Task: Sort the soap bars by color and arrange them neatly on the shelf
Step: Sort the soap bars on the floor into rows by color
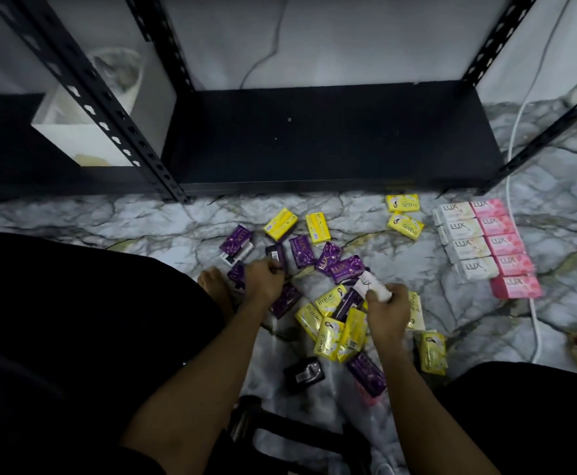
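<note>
Marble-pattern floor [116,214]. White box [85,132] left of rack, behind a post. White cable [516,145] runs down right side. Thin dark wire [273,42] on back wall.

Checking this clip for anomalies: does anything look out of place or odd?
The shelf holds no soap. A mixed heap of purple bars and yellow bars sprawls askew on the floor, while white bars and pink bars sit in rows.

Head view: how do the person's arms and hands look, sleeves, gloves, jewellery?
Both forearms are bare to the frame's lower edge; no sleeve shows. The left hand and right hand wear no gloves. No ring, watch or bracelet is visible, though the picture is dim. Dark clothing covers the knees.
</note>
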Demonstrator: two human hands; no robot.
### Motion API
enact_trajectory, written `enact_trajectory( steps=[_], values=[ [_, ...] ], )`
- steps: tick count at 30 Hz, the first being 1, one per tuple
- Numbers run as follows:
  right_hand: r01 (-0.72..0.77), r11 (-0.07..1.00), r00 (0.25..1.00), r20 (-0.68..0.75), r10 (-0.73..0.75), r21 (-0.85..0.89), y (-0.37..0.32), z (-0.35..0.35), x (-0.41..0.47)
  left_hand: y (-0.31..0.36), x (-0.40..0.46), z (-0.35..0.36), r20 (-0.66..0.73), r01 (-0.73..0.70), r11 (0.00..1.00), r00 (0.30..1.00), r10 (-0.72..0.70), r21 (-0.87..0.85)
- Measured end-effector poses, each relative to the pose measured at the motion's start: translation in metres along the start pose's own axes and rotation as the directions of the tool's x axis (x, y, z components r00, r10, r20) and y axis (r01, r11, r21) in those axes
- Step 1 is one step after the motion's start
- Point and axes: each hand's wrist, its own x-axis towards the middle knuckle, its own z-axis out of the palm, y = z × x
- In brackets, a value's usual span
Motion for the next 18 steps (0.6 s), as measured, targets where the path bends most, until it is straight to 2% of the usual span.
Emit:
enact_trajectory(
  steps=[4,8,15,18],
  values=[
    [0.01,0.998,0.989,0.144,-0.018,0.056,-0.019,0.029,0.001,-0.014,0.037,-0.031,-0.185,0.133,0.991,0.974,-0.131,-0.002],
    [-0.052,0.993,0.966,0.257,0.023,0.109,-0.026,0.058,0.0,-0.039,0.069,-0.043,-0.179,0.181,0.98,0.97,-0.164,0.085],
    [-0.132,0.985,0.919,0.387,0.078,0.115,-0.022,0.084,-0.001,-0.07,0.108,-0.034,-0.012,0.149,0.986,0.989,-0.149,0.071],
    [-0.15,0.983,0.909,0.406,0.094,0.109,-0.016,0.087,-0.001,-0.084,0.119,-0.02,0.056,0.088,0.968,0.993,-0.104,0.236]
  ],
)
